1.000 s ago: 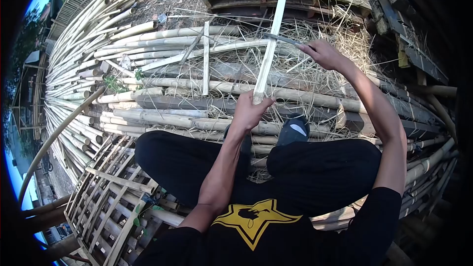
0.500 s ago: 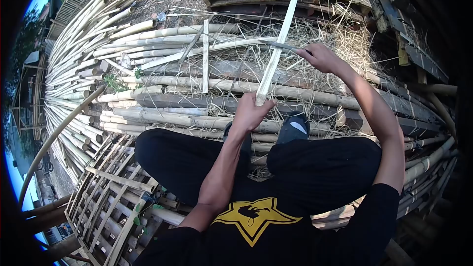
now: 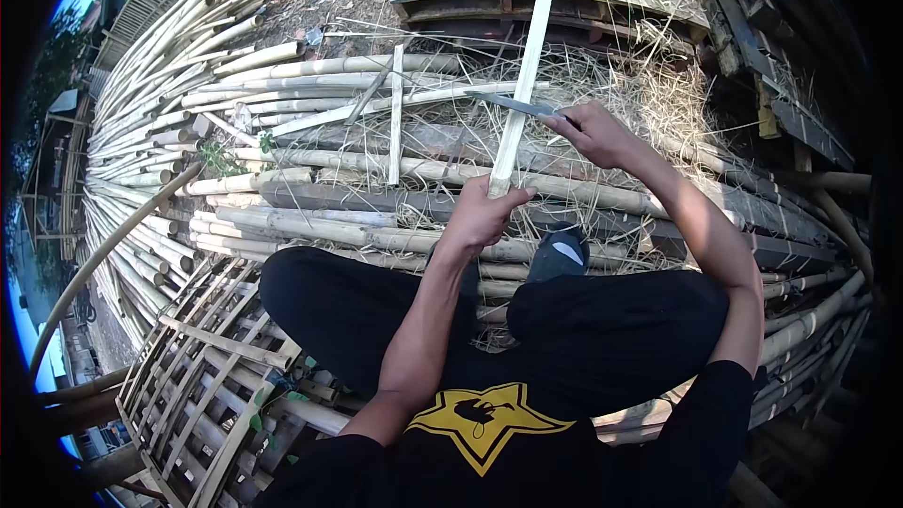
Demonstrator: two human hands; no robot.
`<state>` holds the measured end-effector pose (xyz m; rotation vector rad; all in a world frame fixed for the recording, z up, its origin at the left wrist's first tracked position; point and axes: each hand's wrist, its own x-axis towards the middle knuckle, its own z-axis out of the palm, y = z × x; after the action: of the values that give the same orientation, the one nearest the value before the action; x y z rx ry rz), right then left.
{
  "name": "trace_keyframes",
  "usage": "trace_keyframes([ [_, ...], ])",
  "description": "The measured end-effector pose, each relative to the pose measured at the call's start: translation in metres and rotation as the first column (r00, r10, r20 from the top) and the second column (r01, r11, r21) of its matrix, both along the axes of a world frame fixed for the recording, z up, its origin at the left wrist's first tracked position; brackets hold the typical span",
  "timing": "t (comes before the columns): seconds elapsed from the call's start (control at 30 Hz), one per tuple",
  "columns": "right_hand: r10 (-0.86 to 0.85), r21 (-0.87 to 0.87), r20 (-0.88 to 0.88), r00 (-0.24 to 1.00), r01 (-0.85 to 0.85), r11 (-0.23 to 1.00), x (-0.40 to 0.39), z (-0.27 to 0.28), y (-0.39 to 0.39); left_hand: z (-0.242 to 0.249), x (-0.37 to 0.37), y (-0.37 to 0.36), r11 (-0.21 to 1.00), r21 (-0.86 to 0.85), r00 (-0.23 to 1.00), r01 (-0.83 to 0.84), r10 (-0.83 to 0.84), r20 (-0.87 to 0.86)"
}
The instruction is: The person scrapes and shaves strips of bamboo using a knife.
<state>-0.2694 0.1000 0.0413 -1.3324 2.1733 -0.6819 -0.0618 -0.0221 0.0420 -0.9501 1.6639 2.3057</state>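
Ok so R hand (image 3: 598,134) is gripping a knife (image 3: 497,100) across a pale strip (image 3: 530,56), upper ctr of frame. L hand (image 3: 476,218) has the strip's bottom end pinched, mid-frame. Blade's now closer to L hand, so prob working lower down.

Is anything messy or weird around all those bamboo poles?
Yes, a bit messy: thin shavings are scattered over the bamboo poles. One short pale strip looks odd because it lies across poles that mostly run the other way. The long strip in the left hand shows no break.
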Motion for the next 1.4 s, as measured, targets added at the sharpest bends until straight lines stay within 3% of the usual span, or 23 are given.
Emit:
trace_keyframes([
  [0.2, 0.013, -0.084, -0.098, 0.995, -0.022, 0.996, -0.014, -0.016, 0.002, 0.008, 0.006, -0.002, 0.999, 0.005, 0.999, 0.035, -0.035, 0.008],
  [0.23, 0.012, 0.063, -0.137, 0.990, -0.003, 0.998, -0.023, -0.011, 0.004, 0.005, 0.007, -0.002, 0.999, 0.011, 0.999, 0.040, -0.040, 0.012],
  [0.37, 0.008, 0.102, -0.268, 0.963, 0.020, 0.995, -0.030, -0.014, 0.001, -0.010, 0.004, -0.005, 0.999, 0.050, 1.000, 0.010, -0.010, 0.005],
  [0.43, -0.365, -0.008, -0.217, 0.905, 0.372, 0.928, -0.086, -0.042, 0.016, -0.006, 0.012, -0.009, 0.986, 0.161, 0.999, 0.032, -0.032, -0.007],
  [0.5, -0.551, 0.112, -0.351, 0.757, 0.618, 0.778, -0.155, -0.013, 0.067, -0.002, 0.025, -0.007, 0.986, 0.156, 0.998, 0.052, -0.047, -0.035],
  [0.53, -0.608, -0.023, -0.452, 0.653, 0.673, 0.739, -0.182, -0.012, 0.092, 0.001, 0.023, -0.013, 0.988, 0.138, 0.995, 0.068, -0.056, -0.083],
  [0.57, -0.698, -0.122, -0.377, 0.609, 0.714, 0.690, -0.198, -0.010, 0.104, 0.005, 0.022, -0.016, 0.977, 0.211, 0.996, -0.001, 0.021, -0.089],
  [0.67, -0.850, -0.328, -0.182, 0.495, 0.784, 0.527, -0.199, -0.019, 0.107, 0.005, 0.012, -0.016, 0.987, 0.155, 0.996, -0.042, 0.054, -0.075],
  [0.7, -0.849, -0.312, -0.045, 0.526, 0.800, 0.512, -0.174, -0.010, 0.095, 0.005, 0.010, -0.013, 0.987, 0.158, 0.996, -0.041, 0.054, -0.077],
  [0.83, -0.604, -0.348, -0.120, 0.788, 0.537, 0.769, -0.094, 0.020, 0.045, -0.001, 0.005, -0.010, 0.998, 0.059, 0.999, 0.000, 0.003, -0.047],
  [0.9, -0.454, -0.411, -0.246, 0.856, 0.332, 0.849, -0.071, 0.030, 0.026, -0.010, 0.008, -0.015, 0.939, -0.344, 0.999, 0.002, -0.014, -0.033],
  [0.93, -0.410, -0.361, -0.181, 0.894, 0.327, 0.873, -0.062, 0.035, 0.017, -0.009, 0.009, -0.016, 0.939, -0.344, 1.000, 0.003, -0.014, -0.028],
  [1.0, -0.192, -0.461, -0.402, 0.895, -0.017, 0.887, -0.051, 0.037, 0.004, 0.000, 0.009, -0.020, 0.636, -0.746, 0.978, 0.198, -0.080, 0.191],
  [1.03, -0.141, -0.333, -0.323, 0.936, 0.027, 0.942, -0.041, 0.042, 0.000, 0.005, 0.008, -0.021, 0.539, -0.795, 0.958, 0.280, -0.098, 0.271],
  [1.07, -0.083, -0.407, -0.370, 0.925, -0.081, 0.910, -0.039, 0.035, -0.004, 0.005, 0.011, -0.023, 0.537, -0.794, 0.957, 0.284, -0.102, 0.273],
  [1.13, 0.060, -0.442, -0.374, 0.925, -0.235, 0.866, -0.042, 0.022, -0.007, 0.005, 0.016, -0.030, 0.384, -0.855, 0.936, 0.349, -0.172, 0.306],
  [1.17, 0.118, -0.089, -0.228, 0.967, -0.141, 0.986, -0.047, 0.023, 0.003, 0.006, 0.018, -0.032, 0.381, -0.856, 0.937, 0.348, -0.173, 0.304],
  [1.2, 0.162, -0.001, -0.261, 0.952, -0.168, 0.986, -0.046, 0.024, 0.005, 0.008, 0.020, -0.034, 0.326, -0.877, 0.935, 0.353, -0.159, 0.317],
  [1.33, 0.152, 0.017, -0.291, 0.945, -0.153, 0.988, -0.045, 0.014, 0.013, 0.011, 0.022, -0.044, 0.206, -0.905, 0.926, 0.373, -0.140, 0.350],
  [1.4, 0.152, -0.006, -0.263, 0.953, -0.159, 0.987, -0.040, 0.017, 0.012, 0.016, 0.023, -0.046, 0.221, -0.898, 0.924, 0.381, -0.128, 0.360],
])
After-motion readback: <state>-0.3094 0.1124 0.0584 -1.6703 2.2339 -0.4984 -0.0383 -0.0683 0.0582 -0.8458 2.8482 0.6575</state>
